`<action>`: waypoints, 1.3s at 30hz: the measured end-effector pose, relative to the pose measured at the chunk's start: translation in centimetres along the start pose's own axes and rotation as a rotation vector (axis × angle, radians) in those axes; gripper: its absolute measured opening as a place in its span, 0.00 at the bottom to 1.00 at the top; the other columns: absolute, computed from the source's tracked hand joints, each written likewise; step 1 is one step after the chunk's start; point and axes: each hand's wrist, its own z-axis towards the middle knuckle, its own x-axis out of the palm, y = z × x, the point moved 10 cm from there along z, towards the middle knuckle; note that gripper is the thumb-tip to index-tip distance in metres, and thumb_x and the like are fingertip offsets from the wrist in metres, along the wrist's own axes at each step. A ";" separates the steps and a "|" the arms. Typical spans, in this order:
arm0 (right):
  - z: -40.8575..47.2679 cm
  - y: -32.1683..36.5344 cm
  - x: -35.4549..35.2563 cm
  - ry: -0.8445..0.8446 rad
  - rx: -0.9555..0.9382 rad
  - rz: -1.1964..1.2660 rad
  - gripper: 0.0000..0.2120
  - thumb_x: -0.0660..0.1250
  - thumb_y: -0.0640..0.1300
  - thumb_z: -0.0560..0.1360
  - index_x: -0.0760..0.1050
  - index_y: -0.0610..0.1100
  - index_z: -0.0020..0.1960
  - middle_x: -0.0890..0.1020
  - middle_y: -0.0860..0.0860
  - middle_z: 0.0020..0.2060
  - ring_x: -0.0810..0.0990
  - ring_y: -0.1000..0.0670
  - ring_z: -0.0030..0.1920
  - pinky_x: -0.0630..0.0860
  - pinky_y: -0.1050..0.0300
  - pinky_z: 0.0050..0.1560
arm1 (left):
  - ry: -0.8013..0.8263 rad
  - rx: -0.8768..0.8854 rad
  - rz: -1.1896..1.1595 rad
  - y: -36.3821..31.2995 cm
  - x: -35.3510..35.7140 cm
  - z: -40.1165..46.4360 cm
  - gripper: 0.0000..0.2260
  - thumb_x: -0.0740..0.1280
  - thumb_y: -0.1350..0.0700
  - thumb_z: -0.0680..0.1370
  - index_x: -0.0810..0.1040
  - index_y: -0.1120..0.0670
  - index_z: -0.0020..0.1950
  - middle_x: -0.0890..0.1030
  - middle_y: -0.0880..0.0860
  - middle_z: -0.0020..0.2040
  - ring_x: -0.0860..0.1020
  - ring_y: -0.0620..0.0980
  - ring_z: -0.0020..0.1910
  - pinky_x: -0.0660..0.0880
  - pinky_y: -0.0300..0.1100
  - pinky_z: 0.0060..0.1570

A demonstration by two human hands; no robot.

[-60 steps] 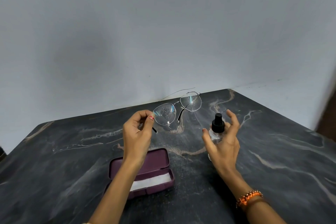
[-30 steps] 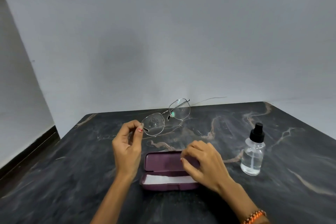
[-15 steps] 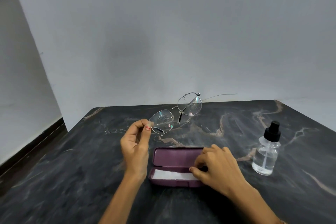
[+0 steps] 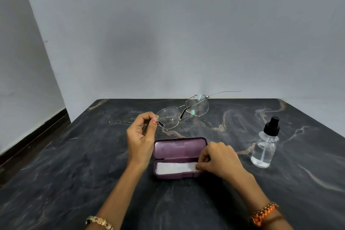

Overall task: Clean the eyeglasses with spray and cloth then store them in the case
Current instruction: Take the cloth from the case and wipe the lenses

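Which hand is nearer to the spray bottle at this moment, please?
The right hand: it pinches the white cloth in the case, just left of the spray bottle. The left hand holds the eyeglasses farther left.

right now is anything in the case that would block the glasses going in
Yes. The white cloth lies in the open case, filling its lower half. The right hand pinches the cloth's right end; the left hand holds the eyeglasses above the table.

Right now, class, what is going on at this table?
A person is cleaning eyeglasses. The left hand pinches them by the frame's end and holds them above the table, the lenses beaded with droplets. The right hand pinches the white cloth lying in the open purple case. The spray bottle stands upright to the right, untouched.
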 end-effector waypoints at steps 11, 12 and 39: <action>0.1 0.6 -0.2 -0.035 -0.088 0.016 0.09 0.59 0.47 0.74 0.76 0.47 0.41 0.78 0.51 0.42 0.72 0.46 0.49 0.60 0.56 0.44 | -0.032 -0.012 0.000 0.1 -0.4 0.1 0.15 0.62 0.68 0.75 0.77 0.47 0.40 0.79 0.49 0.39 0.77 0.38 0.40 0.73 0.28 0.44; 0.0 0.5 -0.1 -0.024 -0.081 0.064 0.08 0.59 0.48 0.74 0.74 0.49 0.39 0.76 0.53 0.41 0.72 0.46 0.49 0.60 0.56 0.44 | -0.033 -0.012 0.000 0.0 -0.3 0.0 0.15 0.62 0.68 0.75 0.77 0.47 0.40 0.79 0.49 0.39 0.77 0.37 0.40 0.73 0.28 0.44; -0.5 -2.8 0.0 -0.262 0.325 2.460 0.13 0.57 0.44 0.78 0.77 0.37 0.48 0.85 0.39 0.39 0.85 0.42 0.40 0.82 0.48 0.41 | 0.116 0.093 0.196 -1.2 2.1 -1.3 0.11 0.63 0.65 0.74 0.74 0.49 0.41 0.76 0.51 0.39 0.75 0.46 0.41 0.73 0.32 0.44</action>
